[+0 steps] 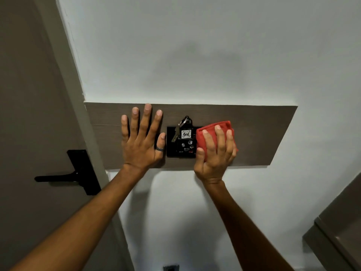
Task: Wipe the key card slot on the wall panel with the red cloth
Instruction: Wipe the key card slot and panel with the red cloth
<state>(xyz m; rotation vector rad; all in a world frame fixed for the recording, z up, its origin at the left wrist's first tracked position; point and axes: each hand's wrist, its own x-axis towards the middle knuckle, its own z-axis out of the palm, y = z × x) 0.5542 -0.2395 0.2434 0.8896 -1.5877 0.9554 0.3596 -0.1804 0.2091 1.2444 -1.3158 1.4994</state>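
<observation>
Red cloth [215, 133]: folded pad, soft, light, likely compliant; pressed by right hand [214, 153], fingers curled over it, at right edge of black key card slot [180, 142] on brown wall panel [254, 133]. Left hand [142, 139] flat on panel, fingers spread, holding nothing. Key tag "406" [186, 133] in slot: probably loose, snag risk.

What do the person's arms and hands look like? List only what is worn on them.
Both forearms are bare, with no sleeves in view. The left hand wears one dark, bluish-grey ring at the base of its thumb. The right hand shows no ring, watch or glove. No wristband shows on either wrist.
</observation>
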